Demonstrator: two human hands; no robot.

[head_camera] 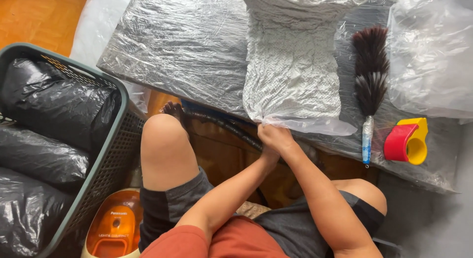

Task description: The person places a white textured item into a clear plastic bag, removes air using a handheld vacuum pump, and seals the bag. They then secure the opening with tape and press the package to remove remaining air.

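Both hands, left hand [270,150] and right hand [277,135], are pinching closed the near edge of the soft, light, slippery plastic-wrapped quilt [290,66] lying on the counter [172,46].

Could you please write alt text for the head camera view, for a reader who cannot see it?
Seen from above, a seated person's two hands, right hand over left hand, grip the near edge of a clear plastic bag holding folded white cloth on a plastic-wrapped table. A feather duster and red-and-yellow tape dispenser lie right; a basket of black bags sits left.

Orange wooden floor [34,16], daylight
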